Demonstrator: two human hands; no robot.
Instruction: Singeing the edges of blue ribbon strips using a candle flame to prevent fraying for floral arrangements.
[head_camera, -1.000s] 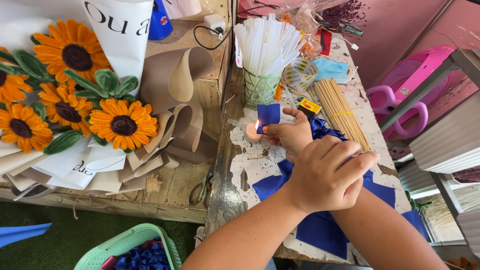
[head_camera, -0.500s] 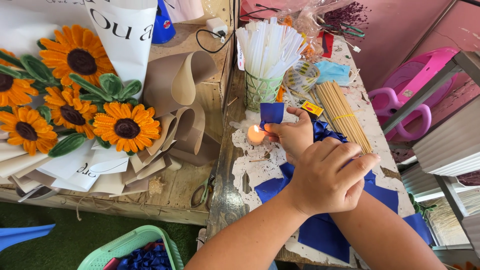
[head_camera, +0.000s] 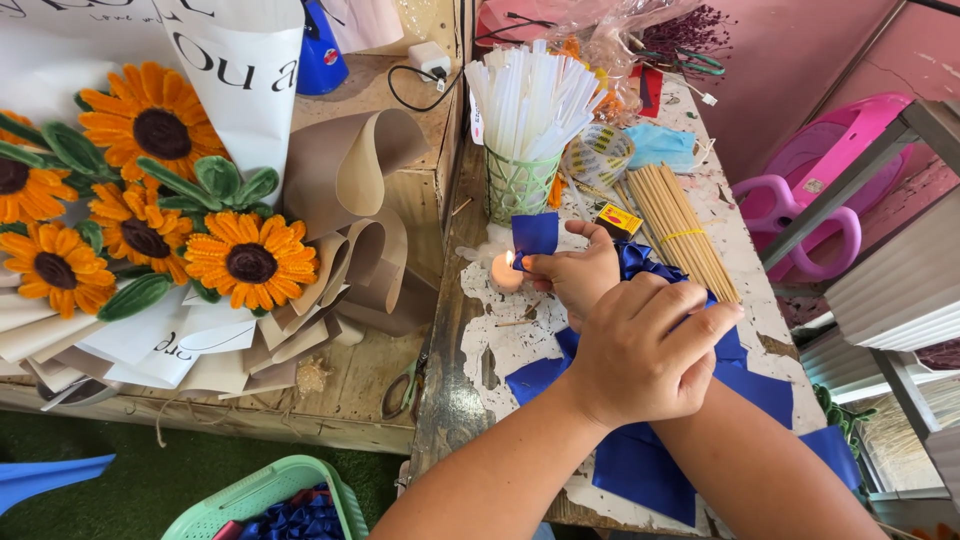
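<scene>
Ribbon (head_camera: 535, 236) nearer candle (head_camera: 505, 272), end hidden.

1. There is a single view, from a camera worn on the person's head.
2. It looks steeply down and forward over the table (head_camera: 470, 350), with both forearms entering from the bottom edge.
3. It sits close: the left hand (head_camera: 645, 350) and right hand (head_camera: 575, 275) fill the centre.
4. The floor shows along the bottom left.

A candle (head_camera: 503, 272) stands just left of the right hand (head_camera: 578, 275); a cup of straws (head_camera: 523, 183) behind it; the left hand (head_camera: 645, 350) lies nearer, over ribbon (head_camera: 650, 460).
</scene>
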